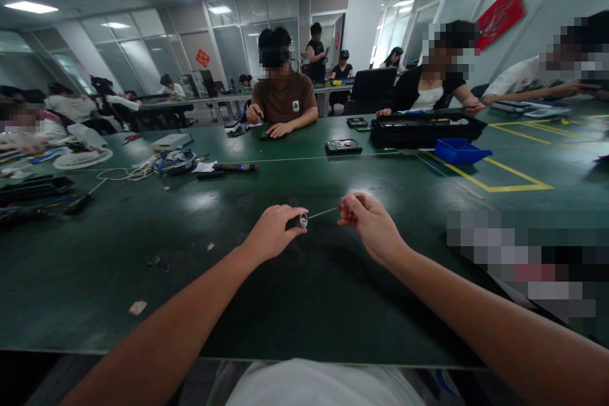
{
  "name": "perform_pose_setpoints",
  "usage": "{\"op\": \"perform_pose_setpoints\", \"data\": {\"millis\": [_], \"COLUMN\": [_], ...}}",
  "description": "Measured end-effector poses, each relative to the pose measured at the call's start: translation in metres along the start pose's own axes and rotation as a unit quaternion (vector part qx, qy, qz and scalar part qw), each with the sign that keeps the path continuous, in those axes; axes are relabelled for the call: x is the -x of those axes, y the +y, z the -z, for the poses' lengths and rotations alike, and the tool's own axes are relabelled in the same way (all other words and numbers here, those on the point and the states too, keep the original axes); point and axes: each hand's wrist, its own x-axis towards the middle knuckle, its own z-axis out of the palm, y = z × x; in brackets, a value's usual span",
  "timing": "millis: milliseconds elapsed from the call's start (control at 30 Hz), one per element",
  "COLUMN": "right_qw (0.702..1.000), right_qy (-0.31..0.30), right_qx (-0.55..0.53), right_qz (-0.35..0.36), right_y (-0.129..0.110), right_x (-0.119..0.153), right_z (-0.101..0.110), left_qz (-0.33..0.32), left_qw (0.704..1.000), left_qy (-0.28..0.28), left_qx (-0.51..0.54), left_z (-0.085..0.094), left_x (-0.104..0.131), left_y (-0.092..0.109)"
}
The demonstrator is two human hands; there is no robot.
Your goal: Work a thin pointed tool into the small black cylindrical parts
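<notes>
My left hand [271, 231] is closed around a short dark cylinder, whose round silver-white end [303, 221] faces right, toward my other hand. Between the two hands runs a thin, straight, light-coloured strand or rod [322, 212]. Its left tip meets or nearly meets the cylinder's end; I cannot tell whether it goes inside. My right hand [364, 222] pinches the other end of this strand, and the fingers hide that end. Both hands are raised just above the green table [285, 317].
Farther back lie a screwdriver-like tool [235, 167], a tangle of cables [174, 162] and a hard drive [343, 146]. To the right are a long black tray [425, 133] and a blue bin [460, 151]. A person in a brown shirt [295, 98] works opposite.
</notes>
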Motion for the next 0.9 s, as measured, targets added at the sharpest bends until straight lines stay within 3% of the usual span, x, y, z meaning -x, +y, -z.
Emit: {"op": "perform_pose_setpoints", "data": {"millis": [433,667,900], "right_qw": [0.972,0.949,0.946], "right_qy": [-0.049,-0.019,0.006], "right_qx": [0.206,0.291,0.303], "right_qz": [0.097,0.116,0.116], "right_y": [-0.010,-0.017,-0.016], "right_x": [0.008,0.012,0.011], "right_z": [0.003,0.002,0.005], "left_qz": [-0.012,-0.021,0.029], "left_qw": [1.000,0.999,0.999], "left_qy": [-0.019,-0.035,-0.018], "left_qx": [-0.013,-0.019,0.025], "left_z": [-0.002,-0.006,-0.004], "left_x": [0.000,-0.002,-0.001], "left_y": [0.002,-0.004,-0.002]}}
